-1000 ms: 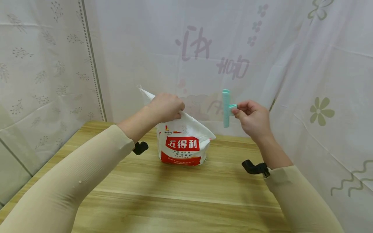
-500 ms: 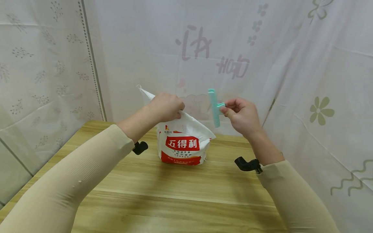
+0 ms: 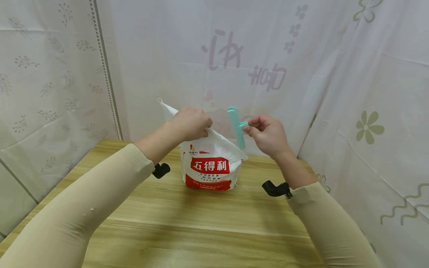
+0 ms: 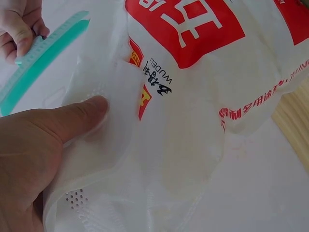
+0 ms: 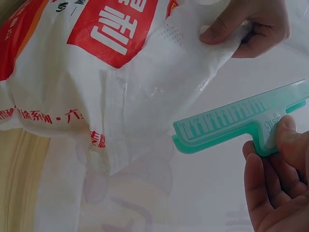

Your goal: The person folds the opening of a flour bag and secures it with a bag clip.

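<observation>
A white plastic bag [image 3: 211, 163] with red panels and Chinese lettering stands on the table, its top gathered and slanting. My left hand [image 3: 191, 123] grips the bag's upper edge, thumb pressed on the near side in the left wrist view. My right hand [image 3: 269, 136] pinches the tab of a mint-green bag clip [image 3: 237, 128] between thumb and fingers. The clip's long bar has a piano-key print [image 5: 227, 118] in the right wrist view. It is held tilted, close to the right side of the bag's top; whether they touch cannot be told.
The wooden table [image 3: 187, 230] reaches toward me under both arms. Behind it hangs a pale printed curtain [image 3: 161, 48], with more printed cloth [image 3: 378, 93] on the right. A black wrist camera mount [image 3: 276, 188] juts from the right sleeve, another [image 3: 161, 170] from the left.
My right hand has moved left with the clip, from well right of the bag to beside its top. The clip has tilted a little. The left hand and the bag have stayed put.
</observation>
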A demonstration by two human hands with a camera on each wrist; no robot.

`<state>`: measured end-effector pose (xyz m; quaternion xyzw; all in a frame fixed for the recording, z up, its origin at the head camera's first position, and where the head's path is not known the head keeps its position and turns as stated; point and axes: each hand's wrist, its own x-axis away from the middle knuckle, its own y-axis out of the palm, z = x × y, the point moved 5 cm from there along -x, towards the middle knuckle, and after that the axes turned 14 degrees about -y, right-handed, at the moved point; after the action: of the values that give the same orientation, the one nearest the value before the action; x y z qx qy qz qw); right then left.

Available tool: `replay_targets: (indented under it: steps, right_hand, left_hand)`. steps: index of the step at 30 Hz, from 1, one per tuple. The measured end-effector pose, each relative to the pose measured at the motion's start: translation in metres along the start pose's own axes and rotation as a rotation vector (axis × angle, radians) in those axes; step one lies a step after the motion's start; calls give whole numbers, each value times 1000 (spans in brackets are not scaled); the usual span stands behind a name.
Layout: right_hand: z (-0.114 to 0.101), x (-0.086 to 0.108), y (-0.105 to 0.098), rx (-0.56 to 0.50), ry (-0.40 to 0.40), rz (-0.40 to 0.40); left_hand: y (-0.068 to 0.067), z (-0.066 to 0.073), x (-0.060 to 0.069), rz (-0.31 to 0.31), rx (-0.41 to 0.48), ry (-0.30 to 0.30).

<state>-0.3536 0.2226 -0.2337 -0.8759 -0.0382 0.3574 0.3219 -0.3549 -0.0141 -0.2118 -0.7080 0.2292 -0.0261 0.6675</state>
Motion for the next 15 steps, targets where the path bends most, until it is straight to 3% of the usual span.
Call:
replay_targets:
  steps: [15]
  right_hand:
    - [5, -5, 19, 10, -16, -51]
  left_hand:
    - [0, -1, 0, 0, 7, -4]
